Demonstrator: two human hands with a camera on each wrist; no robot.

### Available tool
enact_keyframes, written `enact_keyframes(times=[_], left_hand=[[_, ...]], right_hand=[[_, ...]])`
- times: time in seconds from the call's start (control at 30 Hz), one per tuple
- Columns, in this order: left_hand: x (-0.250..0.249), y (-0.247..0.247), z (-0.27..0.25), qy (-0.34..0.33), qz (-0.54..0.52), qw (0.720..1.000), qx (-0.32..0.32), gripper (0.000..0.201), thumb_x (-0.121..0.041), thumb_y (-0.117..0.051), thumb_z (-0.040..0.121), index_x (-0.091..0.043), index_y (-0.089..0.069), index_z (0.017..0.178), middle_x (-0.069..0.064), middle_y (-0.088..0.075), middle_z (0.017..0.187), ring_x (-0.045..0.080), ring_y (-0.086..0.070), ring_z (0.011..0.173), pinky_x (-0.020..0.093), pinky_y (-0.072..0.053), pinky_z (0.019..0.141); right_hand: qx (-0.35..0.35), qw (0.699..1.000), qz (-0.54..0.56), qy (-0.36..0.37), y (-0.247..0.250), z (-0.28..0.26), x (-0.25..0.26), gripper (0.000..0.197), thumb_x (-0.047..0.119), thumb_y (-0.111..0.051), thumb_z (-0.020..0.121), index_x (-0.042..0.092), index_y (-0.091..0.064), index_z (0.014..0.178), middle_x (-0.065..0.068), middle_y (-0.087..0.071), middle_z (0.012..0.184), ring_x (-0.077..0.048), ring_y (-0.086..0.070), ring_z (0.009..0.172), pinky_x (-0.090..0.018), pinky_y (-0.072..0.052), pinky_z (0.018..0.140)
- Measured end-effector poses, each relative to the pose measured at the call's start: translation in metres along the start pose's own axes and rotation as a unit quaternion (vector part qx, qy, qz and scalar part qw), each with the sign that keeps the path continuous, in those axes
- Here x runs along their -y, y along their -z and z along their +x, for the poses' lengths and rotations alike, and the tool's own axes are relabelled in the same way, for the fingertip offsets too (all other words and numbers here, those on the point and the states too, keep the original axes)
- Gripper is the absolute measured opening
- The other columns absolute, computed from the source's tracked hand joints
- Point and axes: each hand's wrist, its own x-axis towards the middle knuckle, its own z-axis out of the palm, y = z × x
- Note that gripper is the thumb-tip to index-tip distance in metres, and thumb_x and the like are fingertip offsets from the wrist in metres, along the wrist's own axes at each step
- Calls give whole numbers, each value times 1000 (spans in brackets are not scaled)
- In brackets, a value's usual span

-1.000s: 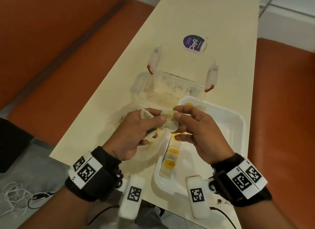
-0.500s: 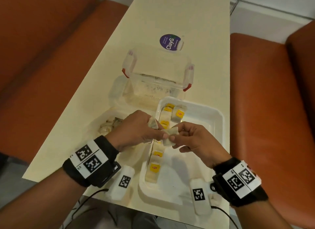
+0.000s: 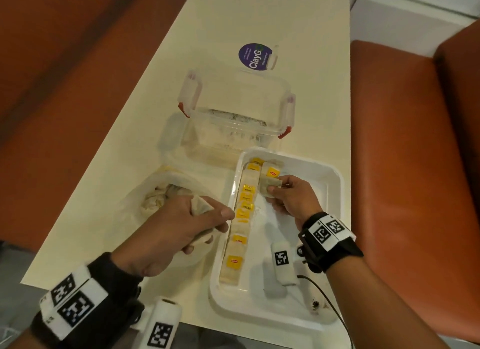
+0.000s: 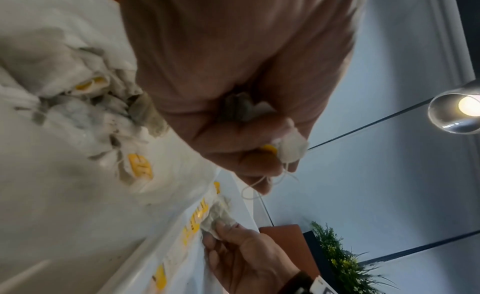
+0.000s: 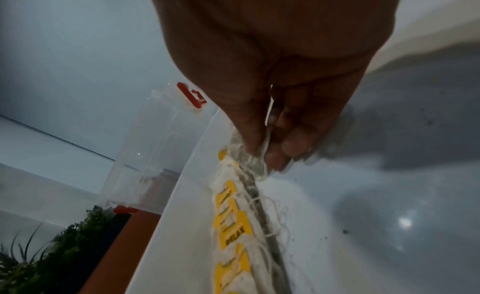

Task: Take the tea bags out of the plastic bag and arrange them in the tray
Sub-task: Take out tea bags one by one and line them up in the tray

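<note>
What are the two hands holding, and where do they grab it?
The right hand pinches a tea bag by its near edge; the left hand clutches bunched tea bags in its fist.

Cream table (image 3: 298, 49) — white tray (image 3: 335, 178), plastic bag (image 3: 145, 192), clear clip-lid container (image 3: 233, 96), purple sticker (image 3: 253, 55)

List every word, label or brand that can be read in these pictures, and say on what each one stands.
"ClayG": round purple sticker on the cream table; its small print is unreadable.
"RELAX": yellow paper tag of a tea bag in the white plastic tray; also in the right wrist view.
Other yellow tags: red logo or print too blurred.
Wristband squares: coded patterns, no words.
</note>
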Motion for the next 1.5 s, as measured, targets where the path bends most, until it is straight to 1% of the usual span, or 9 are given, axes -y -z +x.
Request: enact_keyframes(times=[0.1,0.23,0.43,0.63,0.83,1.17,1.3,1.4,1.5], left_hand=[[5,0,-4,7,-9,1000,8,41,-43,-73,71,-8,-75,93,5,-71,80,12,-51,59,18,-30,40],[8,-1,-4,11,-11,1000,4,44,-45,-74,70,-7,-75,91,14,-66,81,20,-48,63,18,-30,40],[6,-1,-5,10,-22,1000,4,42,-44,-73,70,-7,-75,91,6,-69,78,14,-49,59,18,-30,40],[6,-1,-7,18,-38,999,4,41,-48,-74,69,-14,-75,91,9,-67,83,20,-51,67,20,-35,43],[-2,-4,-4,35,-112,993,7,41,-46,-67,73,-19,-74,103,0,-73,88,9,-62,66,19,-42,47],[-4,-11,3,34,-155,987,4,44,-40,-68,75,-17,-71,113,7,-75,101,15,-66,79,22,-50,50],[-9,-19,12,32,-181,983,10,24,-26,-59,96,-16,-71,114,9,-75,107,19,-66,87,26,-54,56],[-15,-28,25,34,-187,982,10,27,-23,-48,102,-17,-69,118,9,-76,107,19,-68,90,29,-56,61],[-23,-41,36,25,-172,985,13,28,-31,-48,103,-21,-67,121,4,-76,103,16,-69,84,31,-57,62]], right_hand=[[-31,998,-47,17,0,6,-5,13,8,-77,82,15,-66,83,-2,-68,67,-20,-63,62,-29,-49,56],[-72,987,-139,36,-3,11,-9,22,26,-85,74,21,-64,80,3,-70,69,-22,-69,69,-39,-56,72],[-105,968,-222,55,-4,8,-4,32,42,-82,75,24,-57,80,6,-67,77,-17,-61,72,-32,-45,63],[-112,971,-207,51,-6,10,-7,40,48,-83,70,27,-55,89,4,-70,87,-20,-65,82,-38,-51,73],[-108,973,-197,48,-4,5,-7,43,47,-83,73,27,-54,97,6,-65,89,-18,-62,79,-33,-46,66],[-107,969,-212,63,-3,4,-9,47,45,-84,74,26,-51,102,8,-63,96,-19,-62,86,-34,-47,73],[-124,970,-188,94,-2,-6,-1,41,47,-80,77,25,-52,95,7,-62,82,-14,-59,72,-30,-41,61],[-73,979,-112,152,-2,-26,13,25,36,-77,84,18,-59,86,7,-59,74,-10,-53,63,-25,-41,62],[8,982,-34,187,1,-55,27,24,33,-72,89,11,-64,90,4,-66,74,-4,-51,56,-22,-42,55]])
